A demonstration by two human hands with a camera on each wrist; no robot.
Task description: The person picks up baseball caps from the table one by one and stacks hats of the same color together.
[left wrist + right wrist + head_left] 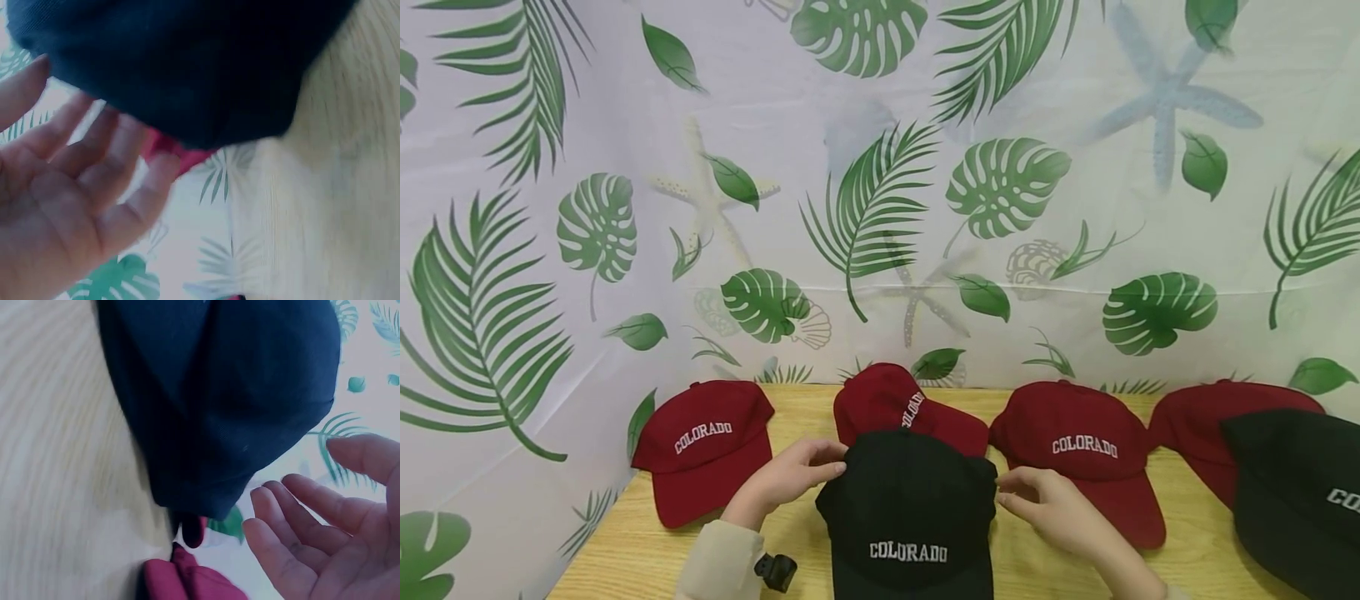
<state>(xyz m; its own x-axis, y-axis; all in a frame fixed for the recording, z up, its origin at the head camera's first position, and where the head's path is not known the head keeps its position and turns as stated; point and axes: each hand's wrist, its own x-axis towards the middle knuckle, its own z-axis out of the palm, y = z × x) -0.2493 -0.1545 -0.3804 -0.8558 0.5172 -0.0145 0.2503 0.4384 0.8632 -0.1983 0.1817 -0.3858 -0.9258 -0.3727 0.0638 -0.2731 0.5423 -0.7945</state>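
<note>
A black baseball cap (pixel 906 500) lettered COLORADO sits upright at the front middle of the table, its brim toward me and cut off by the frame. My left hand (pixel 793 475) is at its left side; in the left wrist view the loosely bent fingers (pixel 125 150) lie along the cap's edge, with no grip visible. On the other side, my right hand (pixel 1041 496) holds nothing. The right wrist view shows its fingers (pixel 306 512) relaxed and a small gap from the black cap (pixel 231 394). Partly behind the black cap is a red cap (pixel 876 404), turned sideways.
Another red cap (pixel 707 450) lies at the left, and one more red cap (pixel 1078 433) is right of centre. At the far right a second black cap (pixel 1300 492) overlaps a red cap (pixel 1195 425). A leaf-print cloth (pixel 880 208) hangs behind the wooden table (pixel 617 542).
</note>
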